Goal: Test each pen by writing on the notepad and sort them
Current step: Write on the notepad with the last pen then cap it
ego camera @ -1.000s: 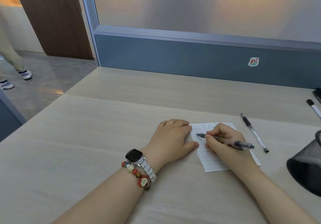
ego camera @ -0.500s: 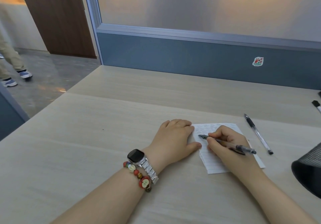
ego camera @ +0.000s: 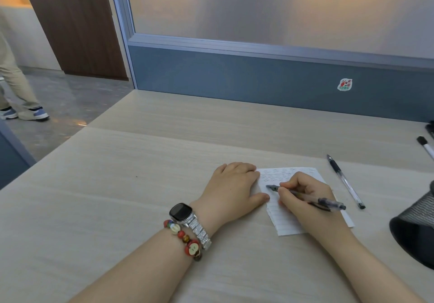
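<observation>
A small lined notepad sheet [ego camera: 281,222] lies on the pale wooden desk, its top rows covered with pen marks. My right hand [ego camera: 305,199] grips a clear gel pen [ego camera: 328,202], tip pointing left and resting on the paper's left part. My left hand [ego camera: 231,186] lies flat, palm down, pressing the sheet's left edge. A second clear pen with a black grip [ego camera: 345,181] lies on the desk just right of the notepad. A white marker with a black cap [ego camera: 425,146] lies at the far right edge.
A black mesh pen holder [ego camera: 415,227] lies on its side at the right edge. A blue partition with frosted glass [ego camera: 258,79] backs the desk. A person's legs [ego camera: 14,86] stand on the floor at far left, beside a brown door.
The pen tip stays on the sheet's left part and both hands barely move. The view shifted slightly, and the person at the left stepped a little.
</observation>
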